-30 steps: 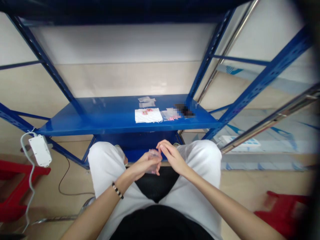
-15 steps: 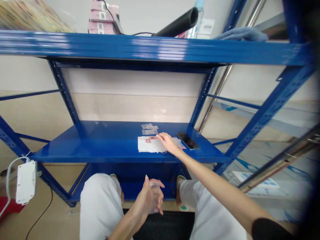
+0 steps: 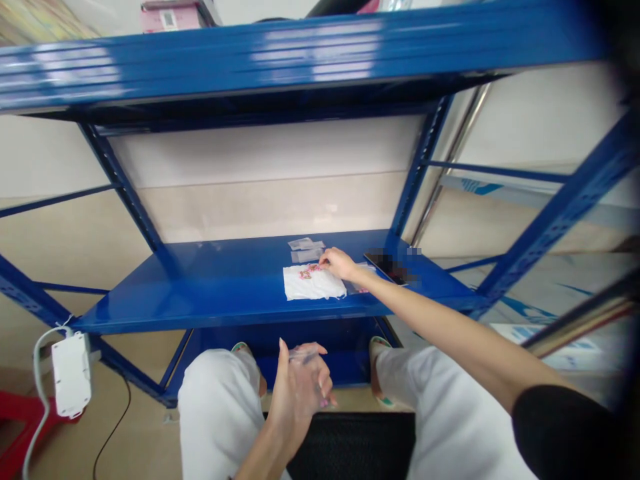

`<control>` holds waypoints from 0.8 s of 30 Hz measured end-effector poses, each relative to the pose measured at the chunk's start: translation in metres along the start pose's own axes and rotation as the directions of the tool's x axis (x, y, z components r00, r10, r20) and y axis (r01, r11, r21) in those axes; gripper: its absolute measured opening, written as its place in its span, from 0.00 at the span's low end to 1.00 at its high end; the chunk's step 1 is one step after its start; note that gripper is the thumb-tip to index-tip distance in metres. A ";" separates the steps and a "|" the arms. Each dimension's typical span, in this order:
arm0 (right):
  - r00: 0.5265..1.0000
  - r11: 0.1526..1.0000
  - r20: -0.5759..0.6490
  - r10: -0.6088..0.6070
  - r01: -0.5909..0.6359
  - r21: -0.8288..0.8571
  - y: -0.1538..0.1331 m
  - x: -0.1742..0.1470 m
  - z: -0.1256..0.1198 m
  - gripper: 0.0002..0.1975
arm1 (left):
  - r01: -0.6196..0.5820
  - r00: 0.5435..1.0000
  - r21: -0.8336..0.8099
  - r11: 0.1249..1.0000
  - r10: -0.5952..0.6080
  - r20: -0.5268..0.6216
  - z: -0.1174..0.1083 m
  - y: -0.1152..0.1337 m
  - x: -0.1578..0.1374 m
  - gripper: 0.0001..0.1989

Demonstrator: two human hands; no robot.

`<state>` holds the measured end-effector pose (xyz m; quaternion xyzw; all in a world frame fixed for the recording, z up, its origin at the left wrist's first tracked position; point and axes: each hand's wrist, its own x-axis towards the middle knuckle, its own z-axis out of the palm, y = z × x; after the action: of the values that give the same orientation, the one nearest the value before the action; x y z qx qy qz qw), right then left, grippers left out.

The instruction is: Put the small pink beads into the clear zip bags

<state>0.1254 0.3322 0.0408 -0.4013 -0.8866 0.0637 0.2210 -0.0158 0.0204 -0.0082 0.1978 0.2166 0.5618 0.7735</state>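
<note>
phone (image 3: pixel 389 265): screen blurred | pink boxes (image 3: pixel 173 13): cut off by top edge

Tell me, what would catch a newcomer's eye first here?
The bright blue shelf fills the view. On it lies a white cloth with small pink bits, and the right hand reaches to its far edge, beside a dark phone. Lower down, over the lap, the left hand holds up a small clear bag.
</note>
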 end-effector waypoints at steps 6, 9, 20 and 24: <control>1.000 1.000 -0.001 0.029 -0.029 -0.002 -0.017 0.000 -0.011 0.05 | -0.051 0.998 -0.062 0.997 0.048 -0.042 0.006 -0.002 -0.005 0.37; 0.999 0.998 -0.028 0.046 -0.045 0.038 -0.027 -0.003 -0.030 0.05 | -0.069 0.997 -0.058 0.996 0.066 -0.047 0.005 -0.001 -0.006 0.36; 0.994 0.787 -0.014 0.109 -0.077 0.613 -0.128 -0.210 -0.019 0.10 | 0.156 0.988 0.043 0.987 -0.156 0.004 0.001 -0.034 -0.017 0.36; 0.957 0.571 0.150 0.247 -0.269 0.776 -0.152 -0.257 0.000 0.13 | 0.275 0.961 0.187 0.943 -0.276 -0.020 -0.002 -0.058 -0.025 0.37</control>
<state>0.1712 0.0402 -0.0027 -0.3868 -0.7020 0.4834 0.3520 0.0222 -0.0203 -0.0389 0.2396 0.2914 0.4247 0.8230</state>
